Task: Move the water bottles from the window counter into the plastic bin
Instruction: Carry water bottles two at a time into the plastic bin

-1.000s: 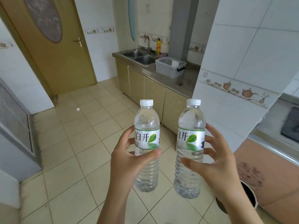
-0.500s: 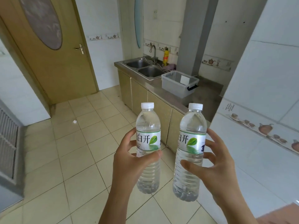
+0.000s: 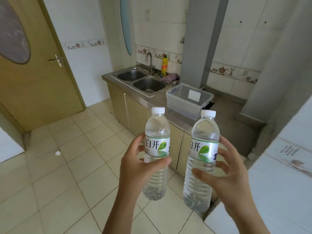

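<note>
Wide open floor (image 3: pixel 70 166) on the left, pale tiles running back to the wooden door (image 3: pixel 33 78) — plenty of room that way. On the right it is tight: a white tiled wall corner (image 3: pixel 287 174) juts in close beside the right forearm, and the cabinet fronts (image 3: pixel 135 115) under the steel surface (image 3: pixel 224 125) form a long edge running from the double sink (image 3: pixel 143 81) toward the bottles.

Compared with half a second ago, the view has closed in: the sink and the plastic bin (image 3: pixel 187 105) sit lower and larger in the picture, the door has slid off to the left, and the bin now appears directly behind the two bottle caps. The grips on both bottles look unchanged.

The left hand (image 3: pixel 135 168) is wrapped around the left bottle (image 3: pixel 157 154) at its label, thumb across the front just below the leaf mark, fingers curled behind. The right hand (image 3: pixel 229 173) pinches the right bottle (image 3: pixel 202 159) between thumb in front and fingers spread along its far side — a looser, more open hold. Both bottles stand nearly upright, white caps on, side by side and apart, held in the air above the floor in front of the cabinet edge. The bin rests on the steel surface just right of the sink, open-topped, with a white label on its inner wall, well beyond the bottles.
</note>
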`<state>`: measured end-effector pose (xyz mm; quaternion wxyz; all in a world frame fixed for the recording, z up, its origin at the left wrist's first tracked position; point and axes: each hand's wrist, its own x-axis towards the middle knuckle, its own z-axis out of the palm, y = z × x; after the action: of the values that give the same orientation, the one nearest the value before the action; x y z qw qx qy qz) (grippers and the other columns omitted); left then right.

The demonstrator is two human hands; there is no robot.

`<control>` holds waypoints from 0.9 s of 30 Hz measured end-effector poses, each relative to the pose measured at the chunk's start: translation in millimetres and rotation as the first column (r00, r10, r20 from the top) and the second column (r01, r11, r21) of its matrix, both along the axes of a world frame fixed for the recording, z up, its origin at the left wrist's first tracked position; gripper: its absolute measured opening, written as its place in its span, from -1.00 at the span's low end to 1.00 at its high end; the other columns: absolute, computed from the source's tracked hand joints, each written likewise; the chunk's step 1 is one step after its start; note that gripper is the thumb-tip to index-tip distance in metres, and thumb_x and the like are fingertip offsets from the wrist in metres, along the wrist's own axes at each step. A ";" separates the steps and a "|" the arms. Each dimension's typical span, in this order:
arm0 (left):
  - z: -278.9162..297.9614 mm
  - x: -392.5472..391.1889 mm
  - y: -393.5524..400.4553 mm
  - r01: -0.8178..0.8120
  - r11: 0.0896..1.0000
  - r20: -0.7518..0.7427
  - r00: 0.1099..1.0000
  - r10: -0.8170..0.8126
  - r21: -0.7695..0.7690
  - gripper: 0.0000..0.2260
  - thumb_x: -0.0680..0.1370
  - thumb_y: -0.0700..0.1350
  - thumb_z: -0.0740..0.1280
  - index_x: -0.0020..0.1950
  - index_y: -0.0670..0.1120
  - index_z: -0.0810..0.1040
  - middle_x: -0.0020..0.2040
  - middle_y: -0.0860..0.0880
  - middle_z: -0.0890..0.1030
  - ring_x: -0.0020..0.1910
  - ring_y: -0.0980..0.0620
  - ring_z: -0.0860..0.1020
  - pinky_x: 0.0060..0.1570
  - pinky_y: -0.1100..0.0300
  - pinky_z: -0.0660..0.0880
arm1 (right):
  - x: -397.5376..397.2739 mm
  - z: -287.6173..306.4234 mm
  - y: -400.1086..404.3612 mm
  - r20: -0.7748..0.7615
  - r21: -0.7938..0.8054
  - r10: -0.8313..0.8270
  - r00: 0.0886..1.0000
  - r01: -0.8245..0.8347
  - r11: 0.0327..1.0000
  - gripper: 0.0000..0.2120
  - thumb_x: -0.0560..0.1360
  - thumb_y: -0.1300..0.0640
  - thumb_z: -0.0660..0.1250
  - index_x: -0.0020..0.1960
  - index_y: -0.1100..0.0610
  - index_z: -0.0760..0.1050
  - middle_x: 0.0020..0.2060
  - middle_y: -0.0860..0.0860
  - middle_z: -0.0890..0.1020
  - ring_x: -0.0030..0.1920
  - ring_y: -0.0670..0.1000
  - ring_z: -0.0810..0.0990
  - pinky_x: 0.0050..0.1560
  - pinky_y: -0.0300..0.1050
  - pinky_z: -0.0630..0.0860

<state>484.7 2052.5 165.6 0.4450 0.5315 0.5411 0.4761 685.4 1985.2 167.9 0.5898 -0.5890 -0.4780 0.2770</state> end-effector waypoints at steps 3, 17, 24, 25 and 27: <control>1.4 -2.8 56.0 0.053 0.999 -0.010 0.999 -0.053 0.008 -0.33 0.05 0.10 0.63 0.03 0.52 0.44 -0.01 0.29 0.65 0.00 0.26 0.62 0.05 0.03 0.60 | -4.1 0.1 46.4 -0.011 0.003 -0.056 0.998 0.056 0.998 -0.07 0.08 0.33 0.64 0.32 -0.19 0.39 0.04 -0.21 0.62 -0.10 -0.17 0.61 -0.15 -0.24 0.50; -21.7 84.2 261.5 0.163 0.985 0.024 0.986 -0.162 -0.055 -0.28 0.09 0.02 0.65 0.18 0.35 0.50 0.01 0.17 0.67 -0.06 0.26 0.64 -0.01 0.09 0.61 | 71.5 -24.6 236.7 0.021 -0.011 -0.191 0.981 0.191 0.981 -0.11 0.09 0.35 0.64 0.19 -0.32 0.42 0.02 -0.07 0.64 -0.06 -0.02 0.64 -0.04 -0.03 0.59; -27.3 150.3 363.5 0.215 0.971 0.053 0.976 -0.211 -0.102 -0.35 0.18 -0.14 0.67 0.08 0.36 0.49 0.01 0.15 0.67 -0.15 0.29 0.65 -0.26 0.35 0.55 | 130.0 -31.2 336.8 -0.013 -0.056 -0.199 0.980 0.198 0.979 -0.06 0.06 0.29 0.67 0.32 -0.19 0.39 0.02 -0.14 0.62 -0.02 0.01 0.62 -0.04 0.04 0.59; -27.8 160.0 376.5 0.223 0.969 0.063 0.974 -0.217 -0.105 -0.34 0.18 -0.14 0.68 0.11 0.34 0.50 0.02 0.14 0.67 -0.13 0.28 0.65 -0.21 0.30 0.58 | 137.7 -31.0 347.6 -0.020 -0.061 -0.199 0.980 0.198 0.978 -0.05 0.06 0.29 0.67 0.33 -0.18 0.38 0.02 -0.15 0.62 -0.03 -0.01 0.62 -0.08 -0.05 0.59; -28.1 179.2 401.4 0.247 0.963 0.081 0.967 -0.240 -0.107 -0.32 0.18 -0.12 0.68 0.20 0.27 0.53 0.03 0.12 0.68 -0.08 0.23 0.66 -0.15 0.20 0.62 | 150.6 -30.4 366.1 -0.039 -0.074 -0.207 0.977 0.204 0.976 -0.04 0.06 0.29 0.67 0.35 -0.15 0.37 0.00 -0.19 0.62 -0.08 -0.10 0.63 -0.18 -0.25 0.55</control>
<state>664.0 2453.9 137.4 0.5482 0.5510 0.4831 0.4030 836.0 2351.3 137.5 0.6053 -0.6489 -0.3908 0.2445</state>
